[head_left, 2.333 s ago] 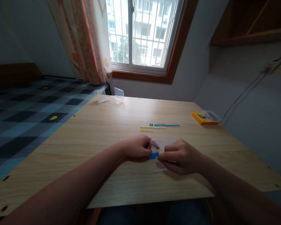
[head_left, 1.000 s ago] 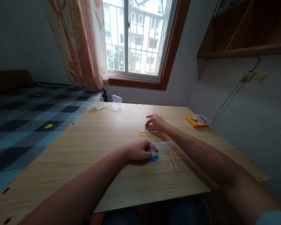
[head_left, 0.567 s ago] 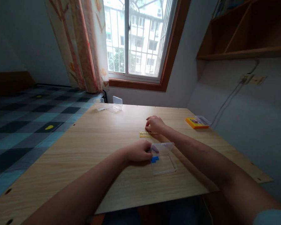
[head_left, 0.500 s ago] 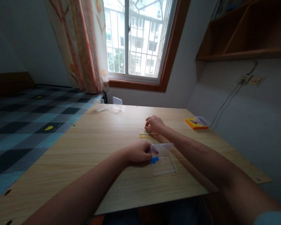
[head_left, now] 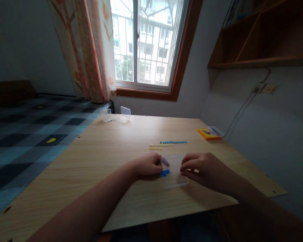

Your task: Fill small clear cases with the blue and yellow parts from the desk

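In the head view, the near box (head_left: 176,185) is gripped at left by the curled left hand (head_left: 148,166), seemingly for steadiness; blue pieces (head_left: 164,173) are laid inside; the right hand (head_left: 203,168) is half-pinched at right, any hold untellable

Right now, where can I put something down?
Try the bare tabletop between the bed and left hand, or between the orange box and right hand. It's crowded between the hands, at the clear box, and by the blue pieces.

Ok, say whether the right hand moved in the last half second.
Yes: the right hand has come from the blue row toward the near table edge, to the right side of the clear box.
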{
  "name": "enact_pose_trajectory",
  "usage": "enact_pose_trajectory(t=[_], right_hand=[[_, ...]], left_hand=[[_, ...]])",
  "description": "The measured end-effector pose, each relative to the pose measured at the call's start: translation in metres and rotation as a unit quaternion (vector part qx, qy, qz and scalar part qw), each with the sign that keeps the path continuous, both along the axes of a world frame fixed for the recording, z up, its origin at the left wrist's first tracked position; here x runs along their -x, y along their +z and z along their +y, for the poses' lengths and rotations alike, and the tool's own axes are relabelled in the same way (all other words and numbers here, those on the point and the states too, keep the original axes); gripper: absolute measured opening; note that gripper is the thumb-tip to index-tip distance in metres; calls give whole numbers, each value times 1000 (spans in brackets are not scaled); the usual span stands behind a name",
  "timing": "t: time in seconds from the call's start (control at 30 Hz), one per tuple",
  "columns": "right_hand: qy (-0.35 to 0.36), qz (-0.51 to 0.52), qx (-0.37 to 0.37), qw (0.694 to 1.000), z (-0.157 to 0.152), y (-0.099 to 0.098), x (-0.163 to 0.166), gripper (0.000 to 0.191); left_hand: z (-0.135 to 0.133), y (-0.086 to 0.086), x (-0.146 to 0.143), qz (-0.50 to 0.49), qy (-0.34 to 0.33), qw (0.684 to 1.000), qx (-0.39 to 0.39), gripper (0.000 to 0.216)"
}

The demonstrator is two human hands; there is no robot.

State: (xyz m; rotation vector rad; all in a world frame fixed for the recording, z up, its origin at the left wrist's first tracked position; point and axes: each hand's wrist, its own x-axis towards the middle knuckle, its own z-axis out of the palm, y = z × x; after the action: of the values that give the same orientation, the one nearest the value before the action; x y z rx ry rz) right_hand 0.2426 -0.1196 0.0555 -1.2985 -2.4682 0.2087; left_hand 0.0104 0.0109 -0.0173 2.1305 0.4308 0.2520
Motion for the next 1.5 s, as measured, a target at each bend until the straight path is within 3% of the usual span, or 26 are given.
enact_pose_trajectory(t=[0.13, 0.3, 0.47, 0.67, 1.0, 1.5], right_hand=[[-34, -70, 31, 996, 11, -26, 12, 12], [-40, -104, 71, 991, 26, -38, 16, 10], [-46, -75, 78, 993, 23, -44, 8, 11], [3, -48, 76, 996, 17, -50, -5, 21], [-4, -30, 34, 999, 21, -59, 7, 25], [17, -12, 37, 999, 22, -59, 10, 27]], left_hand=[[1, -2, 0, -2, 9, 1000, -26, 21], [3, -5, 0, 3, 8, 1000, -14, 28], [1, -1, -1, 12, 18, 1000, -7, 26], [2, 0, -2, 19, 20, 999, -20, 32], [3, -2, -2, 2, -3, 1000, -18, 29], [1, 1, -1, 12, 15, 1000, -19, 24]])
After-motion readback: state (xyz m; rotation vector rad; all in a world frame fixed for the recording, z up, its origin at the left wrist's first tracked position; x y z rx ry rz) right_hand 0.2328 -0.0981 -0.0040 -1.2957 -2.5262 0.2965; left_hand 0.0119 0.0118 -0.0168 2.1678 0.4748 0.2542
